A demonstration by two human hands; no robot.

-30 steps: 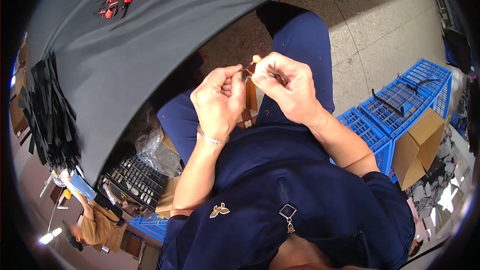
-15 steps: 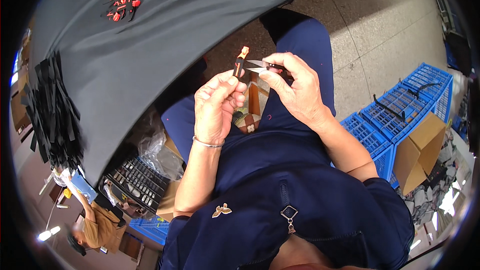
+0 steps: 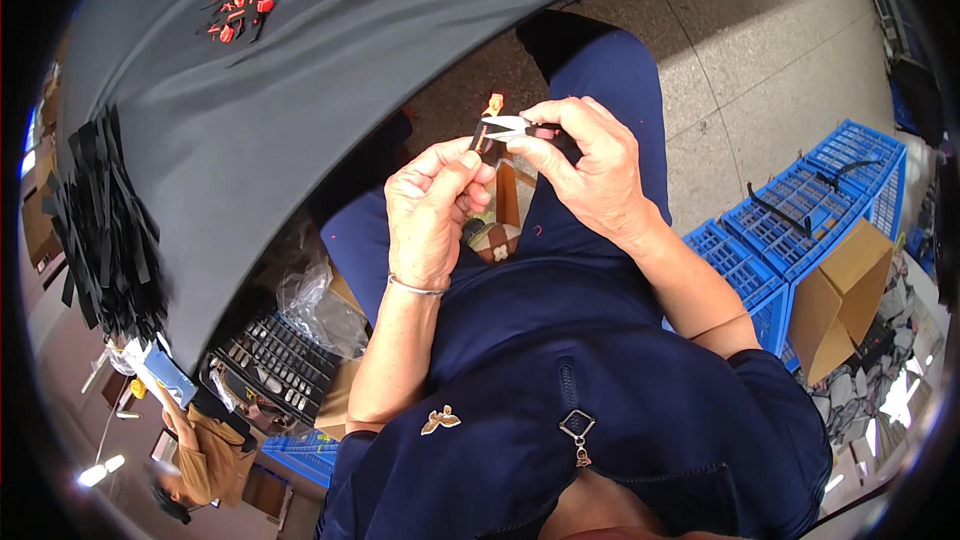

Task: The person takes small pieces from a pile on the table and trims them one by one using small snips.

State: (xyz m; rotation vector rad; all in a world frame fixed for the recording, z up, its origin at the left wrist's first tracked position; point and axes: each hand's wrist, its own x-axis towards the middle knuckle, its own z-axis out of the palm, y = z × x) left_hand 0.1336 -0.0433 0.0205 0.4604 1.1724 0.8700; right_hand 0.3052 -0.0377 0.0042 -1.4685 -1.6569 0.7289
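Between the thumb and fingers of my left hand [image 3: 433,195] is a short black strap piece with an orange-red end [image 3: 494,106], held upright over my lap. My right hand [image 3: 598,168] grips small thread snips [image 3: 508,127] with pale pointed blades. The blades lie across the strap piece, just below its orange-red end and above my left thumb. A reddish line shows on the black part beside the blades. Whether the blades cut into anything is too small to tell.
A black cloth-covered table [image 3: 330,80] spans the upper left, with red-and-black pieces [image 3: 240,0] and a bundle of black straps [image 3: 105,230] on it. Blue plastic crates [image 3: 775,225] and an open cardboard box [image 3: 845,305] stand right. Another person [image 3: 205,455] is at lower left.
The snips have moved slightly left, so their blades now cross the strap piece instead of pointing at its side. My left hand has barely shifted.
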